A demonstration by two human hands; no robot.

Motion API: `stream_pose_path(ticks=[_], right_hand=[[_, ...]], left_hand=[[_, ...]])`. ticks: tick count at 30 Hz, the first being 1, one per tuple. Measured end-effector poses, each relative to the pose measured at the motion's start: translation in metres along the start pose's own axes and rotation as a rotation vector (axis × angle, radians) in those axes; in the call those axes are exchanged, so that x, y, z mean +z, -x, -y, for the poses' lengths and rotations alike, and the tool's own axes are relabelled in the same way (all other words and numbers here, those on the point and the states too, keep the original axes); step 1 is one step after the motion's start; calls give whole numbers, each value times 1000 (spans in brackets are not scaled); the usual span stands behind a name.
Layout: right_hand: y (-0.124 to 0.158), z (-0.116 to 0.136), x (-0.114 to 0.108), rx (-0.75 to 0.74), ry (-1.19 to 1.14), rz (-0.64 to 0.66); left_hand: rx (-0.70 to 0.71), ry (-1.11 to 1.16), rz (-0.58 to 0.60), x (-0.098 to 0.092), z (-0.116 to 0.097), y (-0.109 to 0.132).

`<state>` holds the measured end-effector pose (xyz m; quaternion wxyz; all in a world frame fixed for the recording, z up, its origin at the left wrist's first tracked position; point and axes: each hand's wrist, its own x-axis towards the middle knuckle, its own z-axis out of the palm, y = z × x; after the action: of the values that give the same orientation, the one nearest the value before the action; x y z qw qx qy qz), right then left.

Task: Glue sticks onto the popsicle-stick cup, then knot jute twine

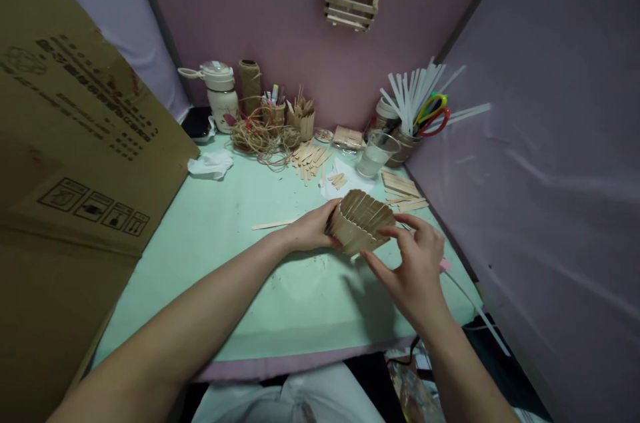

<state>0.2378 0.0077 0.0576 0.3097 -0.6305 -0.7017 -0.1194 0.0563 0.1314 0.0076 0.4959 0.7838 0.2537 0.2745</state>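
A small basket of popsicle sticks [354, 226] is held tilted above the table, its open top facing up. My left hand [313, 231] grips its left side, the fingers partly hidden behind it. At its right side, my right hand [413, 260] has the thumb near the lower front and the fingers curved at the rim; they seem to hold the wall between them. A single popsicle stick [273, 225] lies on the table by my left wrist. To the right of my right hand a pink glue gun tip or similar pink object [445, 264] is mostly hidden.
Loose sticks [310, 160], a tangle of twine [260, 136] and a plastic cup [377, 155] stand at the back. A holder with white glue sticks [415, 96] and scissors [434, 118] is at back right. A cardboard box [95, 163] walls the left.
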Motion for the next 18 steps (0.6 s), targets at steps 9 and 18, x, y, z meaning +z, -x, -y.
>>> stream_pose_path(ticks=[9, 18], right_hand=[[-15, 3, 9, -111, 160, 131], [-19, -3, 10, -153, 140, 238]], left_hand=[[-2, 29, 11, -1, -4, 2], [3, 0, 16, -2, -1, 3]])
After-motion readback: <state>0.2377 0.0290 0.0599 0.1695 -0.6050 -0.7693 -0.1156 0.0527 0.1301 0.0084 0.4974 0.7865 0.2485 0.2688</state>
